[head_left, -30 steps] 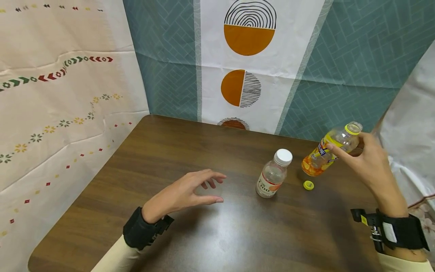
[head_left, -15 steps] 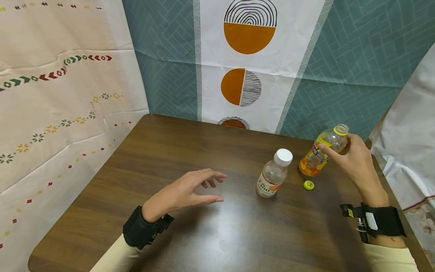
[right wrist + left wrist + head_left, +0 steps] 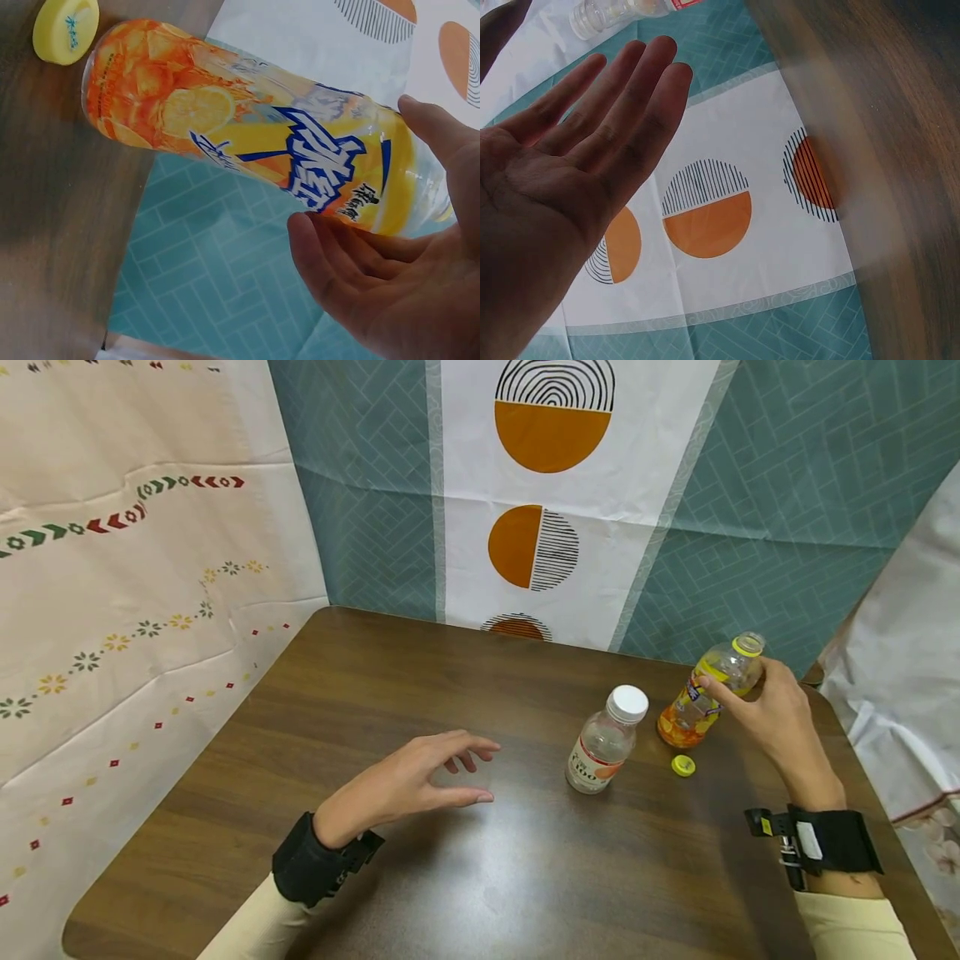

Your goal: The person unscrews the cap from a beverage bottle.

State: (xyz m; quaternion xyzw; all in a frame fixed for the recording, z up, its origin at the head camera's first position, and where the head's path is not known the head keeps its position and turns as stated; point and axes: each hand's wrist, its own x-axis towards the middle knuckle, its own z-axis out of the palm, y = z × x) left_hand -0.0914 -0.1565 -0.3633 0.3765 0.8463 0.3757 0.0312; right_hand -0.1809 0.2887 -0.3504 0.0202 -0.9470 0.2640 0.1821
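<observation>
The right hand (image 3: 776, 718) grasped a clear plastic bottle with a yellow-orange label (image 3: 684, 718), at 2 o'clock from a white-capped transparent bottle (image 3: 602, 743) on the brown wood-grained surface (image 3: 337, 693); the left hand (image 3: 405, 781) was relaxed, fingers loosely extended.

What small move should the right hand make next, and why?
The right hand should probably loosen its hold: the uncapped bottle appears to stand on the table, and the yellow cap lies loose near its base, which that hand could then take.
</observation>
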